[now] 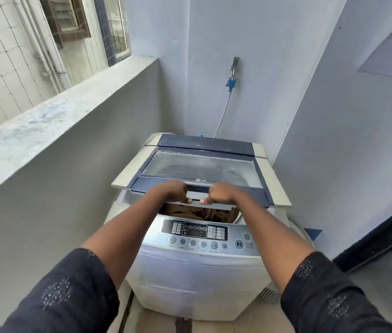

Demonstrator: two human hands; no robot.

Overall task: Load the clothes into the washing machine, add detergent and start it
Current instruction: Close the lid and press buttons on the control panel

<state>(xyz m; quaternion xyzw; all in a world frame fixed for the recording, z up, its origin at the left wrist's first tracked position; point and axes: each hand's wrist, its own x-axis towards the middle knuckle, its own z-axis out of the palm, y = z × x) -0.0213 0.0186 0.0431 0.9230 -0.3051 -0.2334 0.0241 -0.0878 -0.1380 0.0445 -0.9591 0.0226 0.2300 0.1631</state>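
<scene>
A white top-loading washing machine [190, 280] stands in front of me in a narrow balcony corner. Its blue-framed glass lid [199, 168] is raised a little at the front edge. My left hand [172, 191] and my right hand [222, 193] both grip the lid's front handle, fingers curled under it, side by side. Through the gap below the lid I see brown clothes [199, 212] in the drum. The control panel [204, 234] with its buttons faces me below the opening. No detergent is in view.
A grey parapet wall [46, 131] runs along the left. On the back wall a tap [234, 64] feeds a hose [223, 111] down behind the machine. A blue-white wall closes the right side, with a dark doorway edge [382, 236] at lower right.
</scene>
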